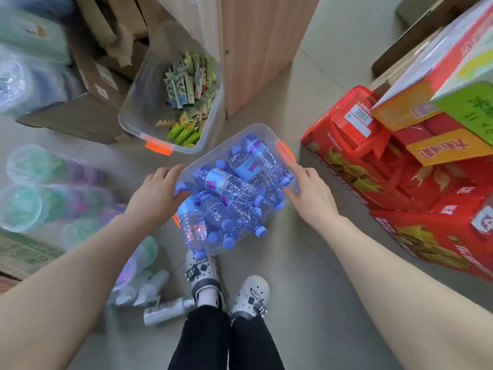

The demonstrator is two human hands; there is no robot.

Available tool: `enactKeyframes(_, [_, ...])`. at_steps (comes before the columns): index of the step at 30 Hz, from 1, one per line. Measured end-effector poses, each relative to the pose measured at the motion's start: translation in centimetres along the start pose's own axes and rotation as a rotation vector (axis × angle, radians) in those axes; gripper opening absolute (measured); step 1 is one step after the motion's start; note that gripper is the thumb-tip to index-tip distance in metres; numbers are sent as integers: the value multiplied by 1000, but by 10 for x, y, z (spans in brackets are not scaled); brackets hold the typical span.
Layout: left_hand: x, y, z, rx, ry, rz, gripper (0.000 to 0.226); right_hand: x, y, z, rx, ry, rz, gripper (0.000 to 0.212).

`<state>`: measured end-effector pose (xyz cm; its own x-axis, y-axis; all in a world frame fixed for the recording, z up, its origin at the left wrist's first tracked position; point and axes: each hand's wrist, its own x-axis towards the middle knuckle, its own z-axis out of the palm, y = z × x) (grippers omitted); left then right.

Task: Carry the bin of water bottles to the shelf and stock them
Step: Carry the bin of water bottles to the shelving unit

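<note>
The step in hand looked like taking hold of the bin (269, 134) to lift it, and it would go best with both grips set low on opposite sides and the load raised level, since the bottles lay loose and could roll to one end. The left hand (157, 193) was at the bin's left rim with its fingers curled over the edge, thumb inside near a bottle; the right hand (310, 196) was at the right rim just below the orange latch (286, 153), fingers bent against the wall. Whether either grip had closed firmly could not be told. The bin sat low in front of the person's shoes (226, 289), apparently on the floor (306, 303), between a second clear bin of snack packets (186, 89) and stacked red cartons (400, 182). It was transparent plastic, roughly rectangular, piled with water bottles (229, 188) lying every way, all with blue labels and blue caps.
</note>
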<state>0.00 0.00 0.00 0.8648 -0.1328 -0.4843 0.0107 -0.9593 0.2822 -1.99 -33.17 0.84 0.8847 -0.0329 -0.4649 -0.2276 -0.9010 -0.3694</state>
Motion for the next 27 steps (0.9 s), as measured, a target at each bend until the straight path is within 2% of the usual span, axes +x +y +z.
enactKeyframes(3, [40, -3, 25, 14, -26, 24, 62, 28, 6, 36, -12, -4, 73, 53])
enactKeyframes(7, [98, 0, 53, 32, -89, 103, 57, 40, 10, 87, 84, 34, 343, 48])
enactKeyframes(10, [138, 8, 69, 14, -148, 117, 61, 33, 13, 118, 295, 100, 584, 52])
enactKeyframes(14, [171, 12, 92, -46, -288, 22, 72, 29, 12, 146, 685, 96, 775, 74])
enactKeyframes(19, [177, 8, 109, -45, -261, -16, 78, 35, 8, 164, 1080, 125, 769, 88])
enactKeyframes(23, [172, 4, 109, -23, -256, 3, 87, 37, 20, 163, 1082, 36, 730, 97])
enactKeyframes(27, [151, -2, 116, -76, -297, -60, 92, 46, 42, 152, 974, -11, 622, 92])
